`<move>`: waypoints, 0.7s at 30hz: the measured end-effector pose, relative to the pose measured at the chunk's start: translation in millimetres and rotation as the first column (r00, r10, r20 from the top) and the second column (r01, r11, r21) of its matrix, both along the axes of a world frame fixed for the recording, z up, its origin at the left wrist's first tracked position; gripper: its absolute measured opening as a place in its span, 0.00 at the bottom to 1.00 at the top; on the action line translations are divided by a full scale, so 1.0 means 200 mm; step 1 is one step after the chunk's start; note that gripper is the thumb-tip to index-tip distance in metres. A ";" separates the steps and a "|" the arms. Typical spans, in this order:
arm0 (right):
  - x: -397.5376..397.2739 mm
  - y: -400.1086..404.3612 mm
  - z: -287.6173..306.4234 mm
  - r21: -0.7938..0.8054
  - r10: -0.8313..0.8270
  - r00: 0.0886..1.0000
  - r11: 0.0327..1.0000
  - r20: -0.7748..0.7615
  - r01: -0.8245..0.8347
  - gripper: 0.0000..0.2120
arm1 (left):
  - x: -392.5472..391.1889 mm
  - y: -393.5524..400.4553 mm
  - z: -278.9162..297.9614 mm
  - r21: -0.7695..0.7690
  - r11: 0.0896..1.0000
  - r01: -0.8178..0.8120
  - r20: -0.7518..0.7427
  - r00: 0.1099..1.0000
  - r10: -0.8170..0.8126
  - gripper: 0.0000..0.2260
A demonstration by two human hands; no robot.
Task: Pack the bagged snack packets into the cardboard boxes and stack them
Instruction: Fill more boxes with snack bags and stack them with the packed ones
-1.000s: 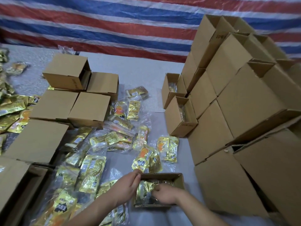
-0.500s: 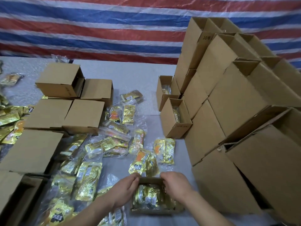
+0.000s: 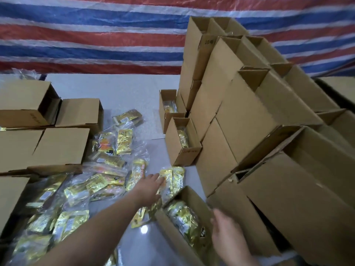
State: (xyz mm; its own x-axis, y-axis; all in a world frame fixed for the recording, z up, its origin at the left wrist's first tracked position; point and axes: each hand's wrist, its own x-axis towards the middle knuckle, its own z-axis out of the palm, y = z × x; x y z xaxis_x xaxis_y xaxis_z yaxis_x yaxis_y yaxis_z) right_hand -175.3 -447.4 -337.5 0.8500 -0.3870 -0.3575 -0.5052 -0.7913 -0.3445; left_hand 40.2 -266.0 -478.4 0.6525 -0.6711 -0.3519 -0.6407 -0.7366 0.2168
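Open cardboard box stuffed with gold packets, near the tabletop's front edge. Right hand flat against its right wall, fingers straight. Left hand stretched forward, fingers spread, touching a bagged packet. Stacked boxes just right.

Stacked box flap — "10", character after it unclear; other print unreadable.

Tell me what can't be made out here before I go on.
- Head view: the right hand is motion-blurred; whether it grips the near box is unclear.
- Packets in the near box: blurred, count unreadable.
- The stacked boxes have openings turned away; contents hidden.
- Whether the left hand touches the packet bag: unclear.
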 end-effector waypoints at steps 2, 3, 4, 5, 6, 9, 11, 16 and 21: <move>-0.01 0.00 0.01 -0.002 -0.099 0.994 0.995 0.043 0.100 0.10 | 0.02 -0.10 -0.01 0.132 0.980 0.148 0.058 0.986 -0.157 0.40; 0.00 0.01 0.01 0.000 -0.139 0.989 0.990 0.052 0.140 0.12 | 0.02 -0.16 -0.01 0.186 0.963 0.195 0.070 0.975 -0.211 0.41; 0.01 0.01 0.01 -0.004 -0.160 0.986 0.987 0.048 0.160 0.13 | 0.02 -0.21 -0.01 0.227 0.950 0.215 0.073 0.969 -0.237 0.40; 0.02 0.03 0.01 -0.009 -0.168 0.985 0.986 0.034 0.168 0.15 | 0.02 -0.25 -0.01 0.253 0.945 0.206 0.061 0.972 -0.228 0.39; 0.03 0.03 0.01 -0.016 -0.178 0.984 0.984 0.028 0.179 0.17 | 0.03 -0.29 -0.01 0.264 0.947 0.182 0.038 0.979 -0.199 0.38; 0.06 0.02 0.01 -0.062 -0.217 0.976 0.974 0.013 0.218 0.20 | 0.03 -0.30 -0.01 0.289 0.946 0.145 -0.025 0.989 -0.144 0.34; 0.08 0.01 0.00 -0.072 -0.243 0.970 0.967 0.004 0.243 0.21 | 0.01 -0.27 -0.02 0.333 0.932 0.142 -0.008 0.989 -0.148 0.33; 0.17 0.04 -0.03 -0.023 -0.217 0.976 0.976 0.010 0.217 0.25 | -0.06 -0.12 -0.06 0.347 0.938 0.016 0.029 0.999 -0.027 0.35; 0.31 0.05 -0.10 -0.050 -0.236 0.972 0.971 -0.014 0.235 0.24 | -0.12 -0.03 -0.09 0.391 0.920 -0.041 0.134 0.991 -0.013 0.35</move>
State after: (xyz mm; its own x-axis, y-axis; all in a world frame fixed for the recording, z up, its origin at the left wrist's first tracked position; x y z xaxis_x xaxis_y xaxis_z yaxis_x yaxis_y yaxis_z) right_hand -113.4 -437.1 -357.0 0.7258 -0.5923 -0.3498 -0.6855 -0.6647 -0.2970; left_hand 16.9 -271.8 -496.1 0.7192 -0.4873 -0.4952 -0.6324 -0.7544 -0.1760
